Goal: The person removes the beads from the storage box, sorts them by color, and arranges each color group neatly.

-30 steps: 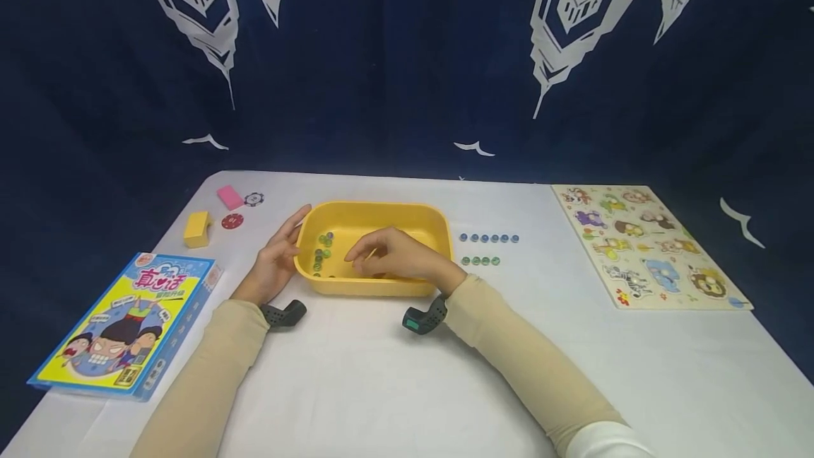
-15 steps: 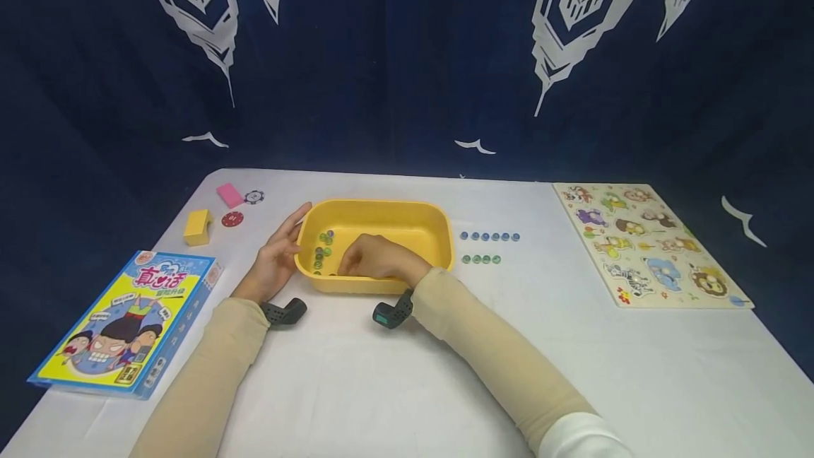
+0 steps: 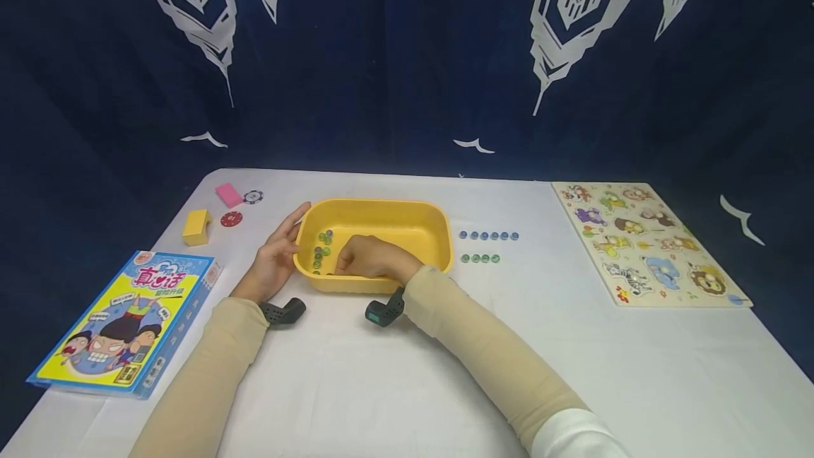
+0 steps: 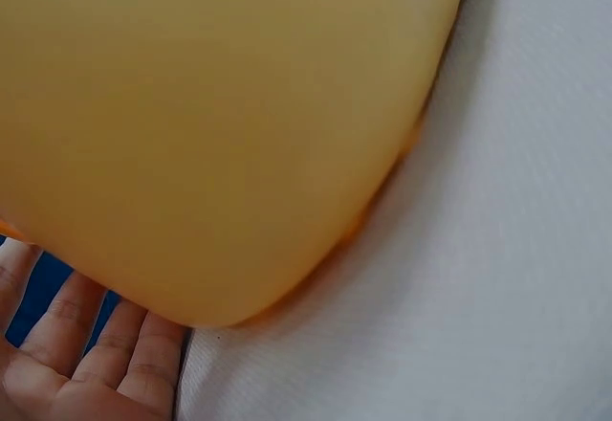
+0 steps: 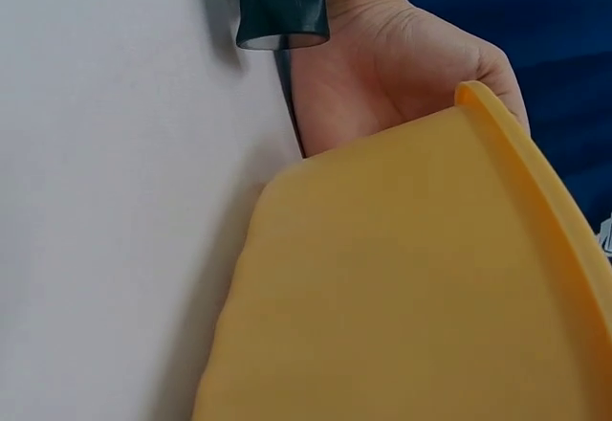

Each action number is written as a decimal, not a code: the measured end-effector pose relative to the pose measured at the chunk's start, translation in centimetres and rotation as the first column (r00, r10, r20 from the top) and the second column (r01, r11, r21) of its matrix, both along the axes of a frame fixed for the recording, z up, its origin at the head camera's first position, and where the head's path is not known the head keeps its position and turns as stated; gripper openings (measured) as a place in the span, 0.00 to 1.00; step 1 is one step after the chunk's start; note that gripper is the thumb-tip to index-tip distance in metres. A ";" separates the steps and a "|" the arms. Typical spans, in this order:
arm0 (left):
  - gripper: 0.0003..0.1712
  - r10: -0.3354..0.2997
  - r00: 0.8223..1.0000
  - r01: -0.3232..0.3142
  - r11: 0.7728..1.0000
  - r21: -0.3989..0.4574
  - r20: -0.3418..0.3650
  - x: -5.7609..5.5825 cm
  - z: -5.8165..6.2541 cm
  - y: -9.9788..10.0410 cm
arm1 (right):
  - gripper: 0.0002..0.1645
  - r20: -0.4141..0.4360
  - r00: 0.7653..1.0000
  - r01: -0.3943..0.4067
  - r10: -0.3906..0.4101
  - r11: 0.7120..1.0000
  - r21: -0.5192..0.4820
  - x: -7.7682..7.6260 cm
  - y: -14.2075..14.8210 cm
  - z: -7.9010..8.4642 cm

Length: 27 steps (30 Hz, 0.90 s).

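A yellow plastic bin [image 3: 381,210] stands in the middle of the table, with several green and blue glass marbles [image 3: 318,256] along its left side. My left hand [image 3: 275,267] rests against the bin's left end, fingers spread and fairly straight. That same left hand [image 5: 392,77] shows at the bin's end in the right wrist view, and its fingers [image 4: 115,354] in the left wrist view. My right hand [image 3: 372,258] reaches down inside the bin, right beside the marbles. The near wall and the hand itself hide its fingertips; I cannot tell whether it pinches a marble.
Right of the bin lie a row of blue marbles [image 3: 488,235] and a row of green marbles [image 3: 480,259]. An animal puzzle board [image 3: 649,246] lies at the right. At left are a boxed game [image 3: 127,324], a yellow block [image 3: 196,227], a pink block [image 3: 229,195] and two chips [image 3: 232,219].
My right hand has moved left and lower inside the bin, toward the marbles, its fingertips passing out of sight. The left hand keeps its place at the bin's end.
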State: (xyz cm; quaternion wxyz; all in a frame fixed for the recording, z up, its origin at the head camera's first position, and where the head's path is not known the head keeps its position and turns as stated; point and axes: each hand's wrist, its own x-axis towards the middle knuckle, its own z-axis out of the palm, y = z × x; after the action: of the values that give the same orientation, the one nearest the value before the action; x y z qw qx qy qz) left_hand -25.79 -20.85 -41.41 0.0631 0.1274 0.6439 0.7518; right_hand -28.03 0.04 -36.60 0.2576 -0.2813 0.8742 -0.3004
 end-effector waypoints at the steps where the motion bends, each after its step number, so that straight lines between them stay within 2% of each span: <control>1: 0.49 -0.001 1.000 0.001 1.000 0.002 -0.003 0.0 0.0 0.0 | 0.07 -0.007 1.000 0.001 -0.001 1.000 0.008 0.0 -0.1 0.0; 8: 0.49 0.014 1.000 -0.014 1.000 -0.016 0.005 -0.1 -0.1 -0.1 | 0.06 -0.034 0.999 0.019 -0.019 1.000 0.016 0.1 -0.1 0.2; 14: 0.49 0.025 1.000 -0.024 0.999 -0.027 0.013 -0.1 -0.1 0.0 | 0.03 -0.100 0.994 -0.056 0.044 0.991 -0.121 0.4 2.3 1.3; 17: 0.49 0.025 1.000 -0.025 0.999 -0.028 0.013 -0.1 -0.1 0.0 | 0.03 -0.126 0.989 -0.106 0.080 0.971 -0.214 0.5 4.1 1.8; 21: 0.49 0.021 1.000 -0.021 1.000 -0.023 0.015 -0.1 -0.2 -0.1 | 0.04 -0.165 0.982 -0.135 0.086 0.939 -0.316 0.7 6.9 2.0; 23: 0.48 0.019 1.000 -0.019 1.000 -0.022 0.017 -0.1 -0.2 -0.1 | 0.05 -0.167 0.984 -0.124 0.065 0.921 -0.369 0.8 8.4 2.0; 27: 0.48 0.016 1.000 -0.016 1.000 -0.021 0.014 0.0 -0.1 -0.2 | 0.07 -0.102 0.995 -0.051 -0.001 0.863 -0.502 1.0 11.5 1.7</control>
State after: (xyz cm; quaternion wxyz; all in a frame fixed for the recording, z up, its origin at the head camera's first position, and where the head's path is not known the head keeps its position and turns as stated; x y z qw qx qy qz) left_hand -25.82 -21.02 -41.51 0.0629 0.1160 0.6522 0.7465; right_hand -27.00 11.50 -34.89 0.1354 -0.3647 0.7732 -0.5007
